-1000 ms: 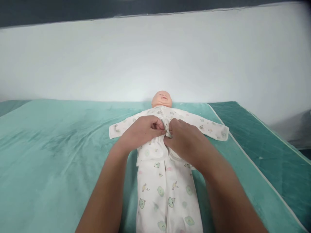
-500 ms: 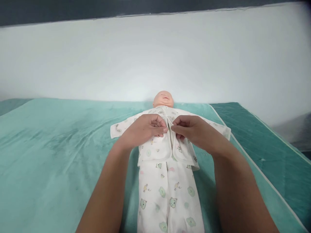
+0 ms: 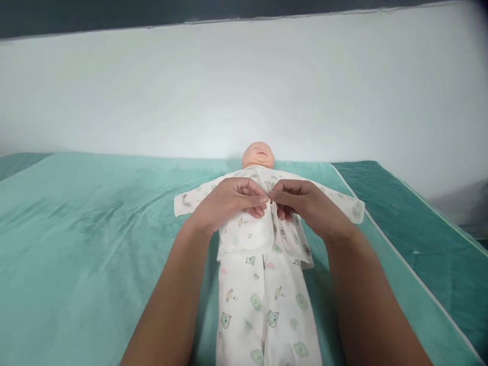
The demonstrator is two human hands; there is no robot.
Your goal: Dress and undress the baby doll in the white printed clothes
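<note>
doll (image 3: 258, 156) in a printed jacket (image 3: 247, 238), seen from its feet. it lies face up on a light green cover (image 3: 95, 244), head towards the white wall (image 3: 244, 91), so that the jacket's front opening faces upward, within reach of both hands. the sleeves (image 3: 184, 204) extend to either side, which leaves the chest unobstructed. the left hand (image 3: 230, 203) has thumb and fingertips together, clamped on the jacket's front edge at mid-chest; the right hand (image 3: 308, 205) appears to pinch the opposite edge, its tips meeting those of the left. held in this way, the two edges are presumably kept aligned at one point; a small pale detail between the fingertips may be a fastener, but is too small to identify. below the grip the front panels hang unheld, their hem resting over the matching trousers (image 3: 263, 315), which lie straight towards the viewer.
</note>
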